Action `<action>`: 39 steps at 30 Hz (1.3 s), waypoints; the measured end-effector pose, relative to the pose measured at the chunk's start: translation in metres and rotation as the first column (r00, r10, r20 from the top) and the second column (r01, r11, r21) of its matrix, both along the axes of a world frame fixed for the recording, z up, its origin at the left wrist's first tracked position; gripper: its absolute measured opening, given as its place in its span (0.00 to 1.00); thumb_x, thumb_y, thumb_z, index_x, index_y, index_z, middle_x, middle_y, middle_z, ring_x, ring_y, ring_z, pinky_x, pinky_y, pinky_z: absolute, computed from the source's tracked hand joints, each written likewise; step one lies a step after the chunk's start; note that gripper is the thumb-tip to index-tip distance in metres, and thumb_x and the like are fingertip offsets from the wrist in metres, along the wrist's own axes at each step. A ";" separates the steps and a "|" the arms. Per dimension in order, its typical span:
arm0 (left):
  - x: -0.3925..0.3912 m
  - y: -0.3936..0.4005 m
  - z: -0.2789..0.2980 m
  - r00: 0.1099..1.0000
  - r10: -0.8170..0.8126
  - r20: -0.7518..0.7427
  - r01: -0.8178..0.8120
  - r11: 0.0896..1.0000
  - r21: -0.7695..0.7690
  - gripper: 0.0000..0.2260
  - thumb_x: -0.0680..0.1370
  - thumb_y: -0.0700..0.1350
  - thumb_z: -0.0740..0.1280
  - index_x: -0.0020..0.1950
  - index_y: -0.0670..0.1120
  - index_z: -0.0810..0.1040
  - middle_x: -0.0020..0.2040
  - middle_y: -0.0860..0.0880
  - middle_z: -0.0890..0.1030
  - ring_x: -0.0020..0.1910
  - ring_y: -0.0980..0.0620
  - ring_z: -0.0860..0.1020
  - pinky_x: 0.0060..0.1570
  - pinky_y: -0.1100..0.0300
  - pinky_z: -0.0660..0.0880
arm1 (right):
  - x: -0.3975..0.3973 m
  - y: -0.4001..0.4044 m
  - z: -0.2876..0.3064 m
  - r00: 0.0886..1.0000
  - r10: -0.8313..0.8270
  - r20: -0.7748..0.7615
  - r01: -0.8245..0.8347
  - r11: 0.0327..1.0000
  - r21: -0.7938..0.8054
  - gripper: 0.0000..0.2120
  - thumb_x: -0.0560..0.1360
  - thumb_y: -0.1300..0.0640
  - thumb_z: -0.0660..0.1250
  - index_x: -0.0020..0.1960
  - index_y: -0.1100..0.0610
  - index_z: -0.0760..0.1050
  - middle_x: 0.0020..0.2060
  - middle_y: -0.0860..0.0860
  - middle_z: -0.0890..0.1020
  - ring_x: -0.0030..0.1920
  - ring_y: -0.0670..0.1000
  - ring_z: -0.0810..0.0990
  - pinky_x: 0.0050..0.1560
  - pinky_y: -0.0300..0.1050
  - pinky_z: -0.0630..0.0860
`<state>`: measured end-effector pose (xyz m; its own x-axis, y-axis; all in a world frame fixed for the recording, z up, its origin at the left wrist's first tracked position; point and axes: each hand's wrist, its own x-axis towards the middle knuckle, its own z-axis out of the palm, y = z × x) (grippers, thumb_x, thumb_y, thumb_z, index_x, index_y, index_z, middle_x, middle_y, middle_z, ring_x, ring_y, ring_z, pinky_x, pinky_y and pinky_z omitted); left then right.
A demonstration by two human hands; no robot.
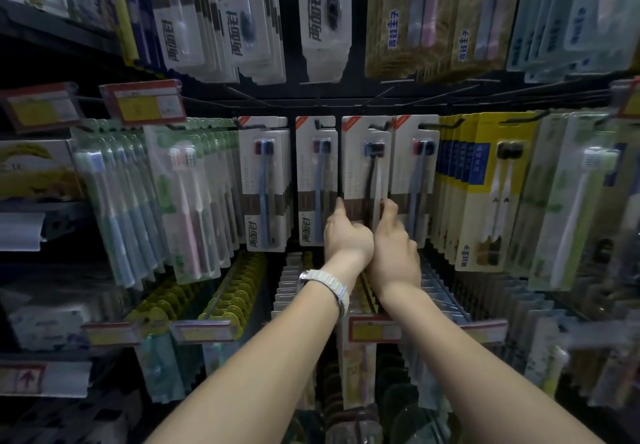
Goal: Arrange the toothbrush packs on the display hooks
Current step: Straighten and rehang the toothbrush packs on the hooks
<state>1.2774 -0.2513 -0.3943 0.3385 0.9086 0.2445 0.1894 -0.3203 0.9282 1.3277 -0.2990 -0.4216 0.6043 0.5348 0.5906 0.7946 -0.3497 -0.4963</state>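
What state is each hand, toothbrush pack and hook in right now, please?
Left hand: gripping the pack's lower left edge, thumb raised.
Right hand: gripping the pack's lower right edge.
White toothbrush pack: held by both hands, top at its hook.
Display hook: partly hidden by the pack.
Yellow toothbrush packs: hanging, untouched.

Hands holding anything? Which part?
Both hands, left and right, grip the lower part of one white toothbrush pack, one at each side edge. Its top is at the hook.
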 end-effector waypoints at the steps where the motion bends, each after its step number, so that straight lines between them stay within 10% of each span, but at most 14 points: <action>1: -0.001 -0.002 0.001 1.000 0.006 -0.006 -0.006 1.000 -0.007 0.29 0.82 0.39 0.55 0.83 0.53 0.55 0.76 0.46 0.69 0.72 0.43 0.70 0.71 0.46 0.70 | -0.001 -0.003 0.002 1.000 0.001 -0.020 -0.001 1.000 -0.013 0.27 0.81 0.54 0.63 0.72 0.49 0.50 0.59 0.59 0.77 0.54 0.65 0.81 0.50 0.62 0.79; 10: -0.042 -0.041 -0.011 1.000 -0.031 0.002 0.031 0.994 -0.108 0.31 0.81 0.41 0.57 0.83 0.52 0.49 0.82 0.45 0.57 0.77 0.43 0.65 0.74 0.45 0.65 | -0.034 -0.053 -0.008 0.994 0.097 -0.049 -0.102 0.989 -0.108 0.14 0.78 0.60 0.65 0.62 0.55 0.68 0.59 0.56 0.73 0.58 0.58 0.75 0.53 0.50 0.75; 19: -0.102 -0.032 -0.024 0.926 0.001 -0.377 0.110 0.955 0.274 0.20 0.80 0.42 0.61 0.72 0.48 0.72 0.69 0.44 0.75 0.69 0.45 0.73 0.69 0.52 0.70 | -0.057 -0.066 -0.023 0.985 0.167 -0.033 -0.169 0.932 -0.321 0.17 0.81 0.48 0.58 0.66 0.53 0.72 0.60 0.54 0.76 0.61 0.57 0.74 0.56 0.53 0.75; 31: -0.061 0.013 -0.033 0.967 0.031 -0.251 -0.020 0.999 0.049 0.29 0.82 0.45 0.62 0.81 0.45 0.58 0.79 0.42 0.62 0.77 0.42 0.64 0.73 0.50 0.64 | -0.056 -0.055 -0.049 0.974 0.128 0.185 -0.041 0.908 -0.416 0.20 0.81 0.51 0.52 0.70 0.51 0.70 0.71 0.50 0.72 0.66 0.54 0.74 0.60 0.48 0.73; 39: -0.038 0.032 -0.030 0.990 0.080 0.119 -0.068 0.992 -0.102 0.37 0.81 0.43 0.65 0.83 0.45 0.46 0.82 0.42 0.55 0.81 0.43 0.55 0.78 0.48 0.54 | -0.052 -0.052 -0.061 0.968 0.148 0.201 -0.040 0.886 -0.462 0.22 0.82 0.50 0.51 0.74 0.50 0.66 0.78 0.52 0.65 0.72 0.53 0.71 0.66 0.48 0.70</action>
<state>1.2398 -0.2191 -0.4244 0.2423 0.9516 0.1890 0.0918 -0.2164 0.9720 1.2759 -0.3508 -0.4824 0.4179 0.8229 0.3850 0.9058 -0.4099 -0.1072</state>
